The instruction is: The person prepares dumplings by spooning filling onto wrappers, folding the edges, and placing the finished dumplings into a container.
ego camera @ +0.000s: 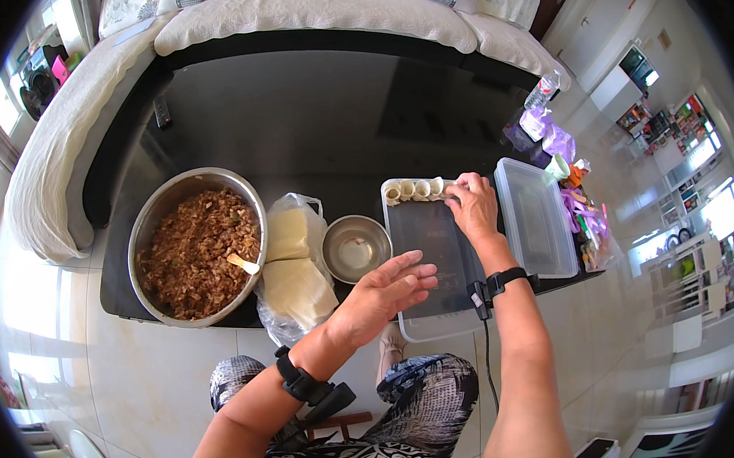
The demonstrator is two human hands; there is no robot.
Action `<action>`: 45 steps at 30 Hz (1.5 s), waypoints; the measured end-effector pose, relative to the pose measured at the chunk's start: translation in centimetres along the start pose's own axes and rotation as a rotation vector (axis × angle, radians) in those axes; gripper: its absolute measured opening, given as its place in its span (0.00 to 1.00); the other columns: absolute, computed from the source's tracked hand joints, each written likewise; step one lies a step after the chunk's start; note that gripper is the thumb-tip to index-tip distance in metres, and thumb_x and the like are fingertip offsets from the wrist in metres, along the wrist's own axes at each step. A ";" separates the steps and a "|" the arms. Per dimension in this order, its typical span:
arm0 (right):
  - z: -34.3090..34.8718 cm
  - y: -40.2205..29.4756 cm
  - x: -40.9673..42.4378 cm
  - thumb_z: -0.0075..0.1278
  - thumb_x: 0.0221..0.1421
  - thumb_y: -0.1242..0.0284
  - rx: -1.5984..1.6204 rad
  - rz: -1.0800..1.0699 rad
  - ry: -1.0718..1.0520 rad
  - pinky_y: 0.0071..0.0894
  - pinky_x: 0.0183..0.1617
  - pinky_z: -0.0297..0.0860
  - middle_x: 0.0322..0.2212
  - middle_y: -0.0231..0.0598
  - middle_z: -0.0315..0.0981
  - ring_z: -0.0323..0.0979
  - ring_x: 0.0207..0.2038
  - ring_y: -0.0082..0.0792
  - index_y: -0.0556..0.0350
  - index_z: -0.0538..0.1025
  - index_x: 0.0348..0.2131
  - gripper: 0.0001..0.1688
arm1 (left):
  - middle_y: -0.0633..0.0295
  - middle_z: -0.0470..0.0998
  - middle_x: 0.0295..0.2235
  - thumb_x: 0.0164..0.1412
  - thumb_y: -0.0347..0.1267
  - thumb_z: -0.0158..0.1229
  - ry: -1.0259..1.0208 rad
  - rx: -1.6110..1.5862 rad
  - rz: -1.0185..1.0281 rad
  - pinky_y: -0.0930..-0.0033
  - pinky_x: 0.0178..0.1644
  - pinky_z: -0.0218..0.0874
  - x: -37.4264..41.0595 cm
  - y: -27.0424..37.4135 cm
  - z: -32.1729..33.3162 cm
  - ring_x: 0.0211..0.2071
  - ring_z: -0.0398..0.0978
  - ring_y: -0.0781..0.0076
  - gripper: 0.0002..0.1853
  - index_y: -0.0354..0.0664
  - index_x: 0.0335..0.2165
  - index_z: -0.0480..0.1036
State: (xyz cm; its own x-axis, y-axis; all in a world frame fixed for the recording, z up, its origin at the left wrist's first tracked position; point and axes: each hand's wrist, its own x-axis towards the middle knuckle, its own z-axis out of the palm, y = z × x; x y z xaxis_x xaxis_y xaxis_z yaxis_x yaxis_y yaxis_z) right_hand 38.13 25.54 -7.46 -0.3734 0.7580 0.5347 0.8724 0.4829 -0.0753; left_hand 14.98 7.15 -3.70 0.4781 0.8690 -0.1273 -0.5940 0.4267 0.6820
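My right hand (pixel 474 206) is at the far right corner of a shallow translucent plastic tray (pixel 429 252). Its fingers pinch a wrapper dumpling (pixel 449 187), partly hidden by them, at the end of a row of several open-topped dumplings (pixel 421 190) standing along the far edge. Above the tray's near left side hovers my left hand (pixel 383 292), palm turned inward, fingers apart and holding nothing. Left of the tray sits a small steel bowl (pixel 356 248). Stacks of square dough wrappers (pixel 297 291) lie on a plastic bag, beside a large steel basin (pixel 136 264) of brown rice filling (pixel 199 249).
A pale handle (pixel 243 264) sticks out of the filling. Right of the tray lies another plastic container (pixel 536 222). Purple packets (pixel 555 140), a water bottle (pixel 542 91) and bagged pens (pixel 590 232) line the right edge. A remote control (pixel 162 112) rests on the black table (pixel 299 109).
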 end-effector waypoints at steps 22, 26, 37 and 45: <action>-9.4 -16.3 -0.9 0.61 0.46 0.75 0.381 -0.108 -0.150 0.39 0.46 0.69 0.34 0.35 0.72 0.71 0.40 0.41 0.49 0.80 0.31 0.08 | 0.54 0.72 0.49 0.66 0.28 0.51 0.257 -0.224 0.320 0.64 0.53 0.66 -5.0 4.4 -2.9 0.48 0.72 0.65 0.22 0.32 0.56 0.60; -9.1 -22.1 -1.5 0.61 0.44 0.76 0.424 -0.185 -0.237 0.38 0.46 0.69 0.34 0.35 0.72 0.71 0.40 0.41 0.50 0.79 0.31 0.09 | 0.57 0.72 0.47 0.65 0.25 0.48 0.397 -0.347 0.496 0.63 0.53 0.66 -8.9 8.4 -4.2 0.48 0.72 0.67 0.17 0.37 0.52 0.64; -8.9 -27.8 -3.2 0.71 0.30 0.70 0.415 -0.305 -0.439 0.40 0.51 0.65 0.39 0.37 0.67 0.67 0.46 0.43 0.51 0.70 0.34 0.30 | 0.58 0.75 0.47 0.64 0.28 0.53 0.438 -0.232 0.462 0.63 0.53 0.64 -13.8 9.8 -6.2 0.48 0.73 0.66 0.20 0.37 0.54 0.67; -8.0 -25.9 -3.8 0.63 0.45 0.73 0.470 -0.419 -0.381 0.36 0.49 0.66 0.39 0.40 0.69 0.70 0.43 0.42 0.56 0.72 0.34 0.17 | 0.56 0.75 0.48 0.64 0.28 0.53 0.445 -0.185 0.440 0.63 0.53 0.66 -13.9 9.6 -6.7 0.48 0.74 0.66 0.19 0.35 0.53 0.68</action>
State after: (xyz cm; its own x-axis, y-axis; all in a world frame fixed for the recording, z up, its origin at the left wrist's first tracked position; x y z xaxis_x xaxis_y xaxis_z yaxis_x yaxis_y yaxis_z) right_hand 19.54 6.62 -0.82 -0.8040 0.5274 0.2747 0.4375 0.8375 -0.3273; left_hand -1.74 0.82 -0.22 -0.1250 0.9761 -0.1776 -0.7936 0.0090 0.6084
